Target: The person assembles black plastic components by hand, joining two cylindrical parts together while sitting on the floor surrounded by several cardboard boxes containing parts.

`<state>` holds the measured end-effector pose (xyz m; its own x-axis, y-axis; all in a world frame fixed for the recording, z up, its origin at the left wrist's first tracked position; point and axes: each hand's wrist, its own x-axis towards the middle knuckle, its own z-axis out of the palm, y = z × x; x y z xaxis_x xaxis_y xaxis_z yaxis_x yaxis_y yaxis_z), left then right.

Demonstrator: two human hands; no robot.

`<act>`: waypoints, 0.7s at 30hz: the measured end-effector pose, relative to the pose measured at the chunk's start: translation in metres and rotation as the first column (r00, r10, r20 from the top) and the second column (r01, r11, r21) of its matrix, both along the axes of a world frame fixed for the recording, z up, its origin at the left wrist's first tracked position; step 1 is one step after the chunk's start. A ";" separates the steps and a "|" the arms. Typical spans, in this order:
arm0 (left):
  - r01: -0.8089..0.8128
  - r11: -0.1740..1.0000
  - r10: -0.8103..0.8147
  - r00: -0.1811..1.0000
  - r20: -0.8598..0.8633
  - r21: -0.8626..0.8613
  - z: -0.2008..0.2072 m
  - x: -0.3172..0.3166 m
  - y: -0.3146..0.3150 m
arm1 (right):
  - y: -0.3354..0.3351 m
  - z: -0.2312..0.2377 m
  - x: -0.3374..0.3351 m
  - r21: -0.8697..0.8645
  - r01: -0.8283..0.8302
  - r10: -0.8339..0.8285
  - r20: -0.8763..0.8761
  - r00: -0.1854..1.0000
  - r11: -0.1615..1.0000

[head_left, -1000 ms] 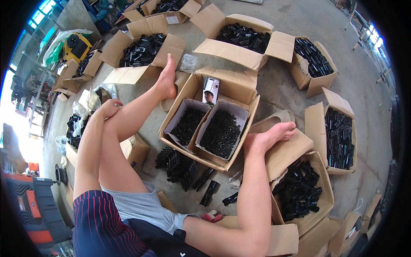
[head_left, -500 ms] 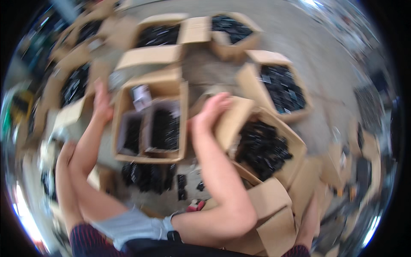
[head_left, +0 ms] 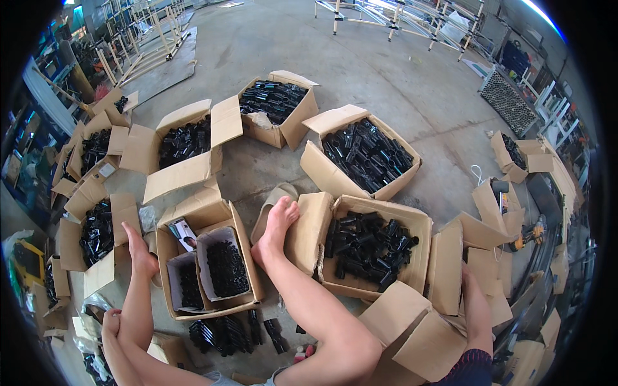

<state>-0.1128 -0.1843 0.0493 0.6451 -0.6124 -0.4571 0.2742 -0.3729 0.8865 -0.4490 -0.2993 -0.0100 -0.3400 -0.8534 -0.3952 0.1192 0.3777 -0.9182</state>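
My left hand (head_left: 111, 321) rests against my bent left leg (head_left: 137, 309), its fingers curled in at the knee. At the right, my right hand (head_left: 469, 282) reaches among the flaps of an open cardboard box (head_left: 445, 273); its fingers are mostly hidden. Left of that hand stands a cardboard box (head_left: 418, 222) holding loose black tubular parts (head_left: 370, 248). Between my bare feet is another cardboard box (head_left: 241, 225), with two smaller boxes of small black pieces (head_left: 225, 267) and a printed card (head_left: 183, 233) inside.
Open boxes of black parts (head_left: 367, 154) curve around in front. More black parts (head_left: 222, 334) lie on the floor before me. An empty slipper (head_left: 264, 215) sits by my right foot. A yellow drill (head_left: 534, 231) lies far right. Pipe frames (head_left: 393, 19) stand at the back.
My view has tilted up and steadied, so the boxes sit lower and more floor shows beyond. My right hand shows more clearly by the flaps; my left remains at my leg.
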 end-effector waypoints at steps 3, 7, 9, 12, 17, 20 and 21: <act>-0.082 0.995 0.075 0.992 -0.100 -0.060 0.003 0.000 0.004 | 0.005 -0.002 0.006 -0.008 -0.025 0.025 -0.011 1.000 1.000; -0.153 0.981 0.129 0.974 -0.187 -0.121 0.028 -0.011 0.003 | 0.002 0.008 0.005 -0.067 -0.043 0.042 -0.022 0.999 0.997; -0.207 0.972 0.182 0.963 -0.200 -0.110 0.040 -0.003 0.023 | 0.010 0.008 0.023 -0.054 -0.093 0.094 0.010 0.996 0.994; -0.187 0.970 0.123 0.930 -0.345 -0.158 0.024 -0.029 -0.020 | -0.012 0.019 -0.011 -0.074 -0.039 0.037 -0.036 0.999 0.996; -0.284 0.941 0.198 0.903 -0.381 -0.186 0.042 -0.018 0.004 | 0.002 0.015 0.014 -0.190 0.014 0.006 0.104 0.995 0.982; -0.320 0.929 0.231 0.894 -0.384 -0.187 0.036 -0.007 0.027 | -0.023 -0.025 0.000 -0.083 -0.361 0.272 -0.509 0.817 0.929; -0.297 0.938 0.218 0.906 -0.362 -0.179 0.029 -0.008 0.032 | -0.015 -0.015 0.001 0.069 -0.477 0.375 -0.719 0.585 0.876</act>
